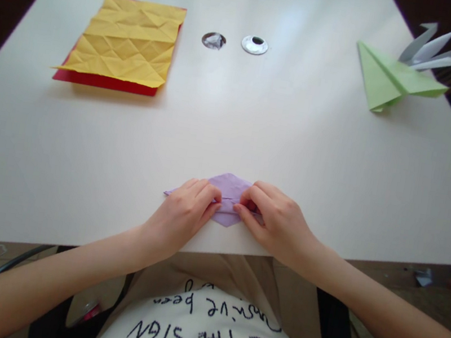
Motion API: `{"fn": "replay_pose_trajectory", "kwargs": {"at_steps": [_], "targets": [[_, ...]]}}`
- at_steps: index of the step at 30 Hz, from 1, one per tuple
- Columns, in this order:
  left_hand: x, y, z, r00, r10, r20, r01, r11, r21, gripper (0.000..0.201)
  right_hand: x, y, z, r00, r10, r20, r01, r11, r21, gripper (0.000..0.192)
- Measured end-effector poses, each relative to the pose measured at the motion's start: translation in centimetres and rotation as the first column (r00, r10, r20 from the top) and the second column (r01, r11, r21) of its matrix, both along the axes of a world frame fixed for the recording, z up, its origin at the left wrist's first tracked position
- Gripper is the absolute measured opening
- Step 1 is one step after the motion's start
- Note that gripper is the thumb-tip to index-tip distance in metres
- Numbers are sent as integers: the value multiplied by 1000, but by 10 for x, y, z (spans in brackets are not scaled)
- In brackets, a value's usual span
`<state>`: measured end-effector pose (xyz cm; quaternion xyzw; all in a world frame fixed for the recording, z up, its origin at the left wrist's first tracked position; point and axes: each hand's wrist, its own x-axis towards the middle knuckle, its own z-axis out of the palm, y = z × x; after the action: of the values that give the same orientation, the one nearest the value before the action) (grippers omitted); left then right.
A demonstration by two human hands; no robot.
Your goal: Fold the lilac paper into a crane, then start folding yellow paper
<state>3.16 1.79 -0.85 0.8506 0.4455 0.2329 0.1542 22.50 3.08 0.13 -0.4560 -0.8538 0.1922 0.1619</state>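
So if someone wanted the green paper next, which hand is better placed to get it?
Probably the right hand. The green paper lies far off on that side. Both hands are at the purple paper, but the left hand would have to reach across.

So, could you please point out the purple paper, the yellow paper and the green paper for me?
Purple paper (229, 188), head view: on its far half, beyond the crosswise fold.
Yellow paper (128, 42), head view: near the middle of its creased top face.
Green paper (387, 79), head view: on its broad folded surface.
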Motion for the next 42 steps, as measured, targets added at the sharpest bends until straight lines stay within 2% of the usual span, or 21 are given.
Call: {"fn": "replay_pose_trajectory", "kwargs": {"at_steps": [10, 17, 21, 24, 27, 29, 32, 34, 38, 42], "targets": [[-1, -1, -1, 1000, -1, -25, 2, 1000, 27, 7, -5, 6, 5, 995, 4, 98, 3, 998, -68, 11], [-4, -3, -2, 999, -33, -32, 32, 999, -27, 24, -3, 3, 4, 996, 7, 86, -4, 999, -32, 12], [-6, -4, -3, 997, -54, -48, 52, 998, -29, 26, -2, 3, 4, 997, 17, 72, -15, 1000, -25, 12], [-6, -5, -4, 995, -55, -79, 58, 998, 36, 24, -2, 3, 3, 996, 24, 86, -24, 1000, -4, 12], [-5, -4, -3, 988, -78, -137, 105, 973, 205, 24, -2, 0, 0, 998, 33, 47, -37, 996, 78, 11], [-4, -3, -2, 981, -127, -149, 165, 945, 282, 22, -2, -3, -4, 997, 75, 5, -74, 979, 191, 15], [-2, -3, 2, 968, -178, -176, 229, 916, 330, 20, 1, -9, -9, 988, 153, 9, -146, 922, 359, 17], [-2, -6, 4, 957, -177, -229, 253, 894, 368, 20, 4, -11, -11, 979, 202, 26, -194, 884, 425, 18], [-4, -15, 3, 923, -174, -344, 304, 876, 374, 24, 15, -15, -11, 956, 282, 85, -287, 828, 481, 23], [-12, -24, 2, 910, -149, -386, 290, 896, 338, 31, 30, -17, -8, 946, 279, 166, -325, 832, 450, 31]]}}
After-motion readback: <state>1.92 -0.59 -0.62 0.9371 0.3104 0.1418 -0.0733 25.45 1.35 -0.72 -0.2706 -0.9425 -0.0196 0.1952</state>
